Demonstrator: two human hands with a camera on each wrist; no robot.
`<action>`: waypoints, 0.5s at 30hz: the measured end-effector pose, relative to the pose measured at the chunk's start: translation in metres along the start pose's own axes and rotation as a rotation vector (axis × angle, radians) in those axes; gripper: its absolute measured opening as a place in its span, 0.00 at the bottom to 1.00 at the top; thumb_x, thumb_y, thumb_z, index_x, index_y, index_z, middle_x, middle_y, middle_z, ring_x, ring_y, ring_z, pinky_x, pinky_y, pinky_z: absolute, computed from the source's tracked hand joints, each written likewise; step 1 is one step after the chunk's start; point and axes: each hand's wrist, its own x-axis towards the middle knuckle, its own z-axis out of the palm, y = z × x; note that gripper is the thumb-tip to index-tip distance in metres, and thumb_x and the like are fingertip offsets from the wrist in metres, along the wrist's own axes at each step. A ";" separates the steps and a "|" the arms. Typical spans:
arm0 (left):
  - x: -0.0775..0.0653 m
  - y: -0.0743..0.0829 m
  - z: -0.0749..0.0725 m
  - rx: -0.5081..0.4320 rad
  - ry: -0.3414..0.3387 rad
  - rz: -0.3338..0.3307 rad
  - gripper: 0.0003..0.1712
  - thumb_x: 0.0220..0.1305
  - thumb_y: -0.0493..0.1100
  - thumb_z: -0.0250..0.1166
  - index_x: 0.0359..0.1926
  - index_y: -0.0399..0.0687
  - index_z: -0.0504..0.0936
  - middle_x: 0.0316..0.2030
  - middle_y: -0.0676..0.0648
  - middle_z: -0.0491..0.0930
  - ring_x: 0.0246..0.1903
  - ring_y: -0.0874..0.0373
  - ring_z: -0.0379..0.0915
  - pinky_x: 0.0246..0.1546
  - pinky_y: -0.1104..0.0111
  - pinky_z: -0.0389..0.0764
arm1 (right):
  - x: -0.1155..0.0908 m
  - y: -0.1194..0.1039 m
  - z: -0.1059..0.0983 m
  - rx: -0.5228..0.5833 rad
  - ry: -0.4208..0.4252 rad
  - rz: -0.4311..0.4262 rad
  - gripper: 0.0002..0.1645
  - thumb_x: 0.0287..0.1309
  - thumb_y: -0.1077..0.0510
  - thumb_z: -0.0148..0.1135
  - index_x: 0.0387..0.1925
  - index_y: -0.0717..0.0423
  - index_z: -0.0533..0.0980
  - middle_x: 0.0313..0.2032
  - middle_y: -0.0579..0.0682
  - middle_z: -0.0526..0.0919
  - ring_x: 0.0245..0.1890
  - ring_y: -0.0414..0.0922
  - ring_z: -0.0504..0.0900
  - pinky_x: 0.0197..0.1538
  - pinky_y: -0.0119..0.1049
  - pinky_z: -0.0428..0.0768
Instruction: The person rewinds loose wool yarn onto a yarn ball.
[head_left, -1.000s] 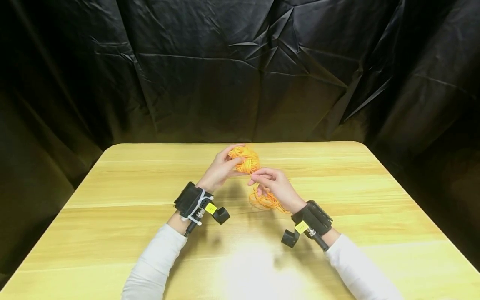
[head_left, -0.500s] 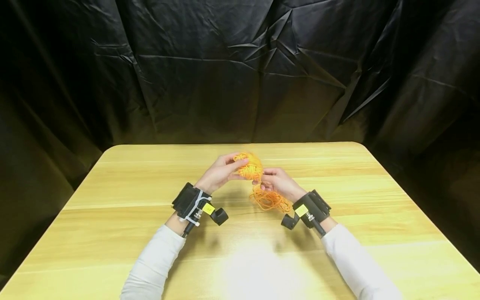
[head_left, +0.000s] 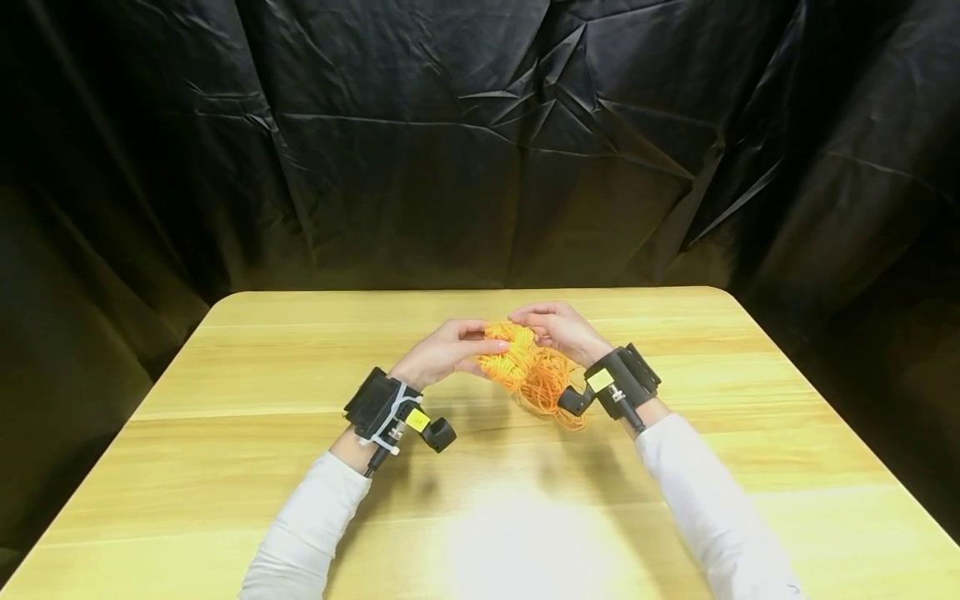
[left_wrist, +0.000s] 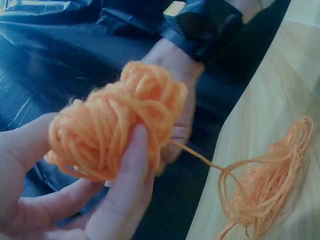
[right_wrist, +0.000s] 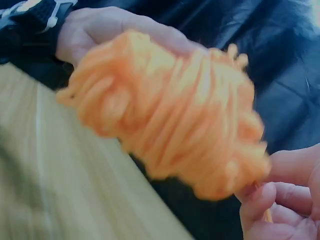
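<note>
An orange ball of yarn is held above the table by my left hand, thumb across its near side and fingers behind. In the left wrist view the wound strands of the yarn ball show clearly. My right hand is at the ball's far right side. There, in the right wrist view, its thumb and fingers pinch a single strand right at the ball's end. From that side a strand runs down to a loose heap of orange yarn on the table.
The pale wooden table extends all around, with a rounded far edge. Behind it hangs a black sheet. Each wrist wears a black strap with a small camera; the right camera overlaps the loose heap in the head view.
My right hand has moved up and away, from below the ball to its far right side. The ball in my left hand has come slightly nearer and right, now overlapping the loose heap.
</note>
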 end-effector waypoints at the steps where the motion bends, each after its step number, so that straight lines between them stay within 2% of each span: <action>1: 0.000 -0.001 0.000 0.003 0.005 -0.005 0.18 0.58 0.37 0.59 0.48 0.32 0.71 0.38 0.42 0.76 0.35 0.55 0.76 0.41 0.60 0.78 | 0.000 -0.003 0.000 -0.028 0.018 -0.020 0.19 0.60 0.60 0.51 0.50 0.68 0.71 0.27 0.43 0.77 0.19 0.36 0.65 0.27 0.25 0.67; 5: 0.002 -0.003 -0.001 0.008 0.068 -0.039 0.18 0.57 0.37 0.61 0.47 0.33 0.71 0.38 0.42 0.75 0.33 0.55 0.77 0.39 0.59 0.78 | -0.009 -0.016 0.006 -0.148 0.101 -0.137 0.15 0.57 0.58 0.55 0.43 0.65 0.76 0.29 0.49 0.80 0.19 0.38 0.66 0.28 0.29 0.67; 9: 0.003 -0.005 -0.001 0.009 0.133 -0.070 0.16 0.56 0.38 0.62 0.43 0.34 0.70 0.37 0.42 0.76 0.33 0.55 0.77 0.38 0.59 0.78 | -0.023 -0.028 0.014 -0.297 0.166 -0.301 0.12 0.56 0.60 0.56 0.39 0.64 0.78 0.28 0.54 0.82 0.19 0.39 0.67 0.27 0.29 0.68; 11: 0.005 -0.006 0.000 -0.006 0.164 -0.077 0.15 0.56 0.38 0.61 0.41 0.35 0.68 0.36 0.42 0.78 0.33 0.56 0.77 0.38 0.59 0.79 | -0.030 -0.031 0.019 -0.362 0.188 -0.376 0.11 0.56 0.61 0.56 0.39 0.64 0.78 0.27 0.54 0.82 0.19 0.40 0.68 0.26 0.29 0.67; 15: 0.009 -0.006 0.000 -0.054 0.237 -0.078 0.17 0.57 0.38 0.61 0.42 0.36 0.64 0.38 0.39 0.78 0.33 0.57 0.76 0.37 0.59 0.79 | -0.046 -0.031 0.028 -0.410 0.199 -0.485 0.11 0.57 0.62 0.56 0.40 0.64 0.77 0.25 0.55 0.81 0.12 0.39 0.60 0.17 0.28 0.56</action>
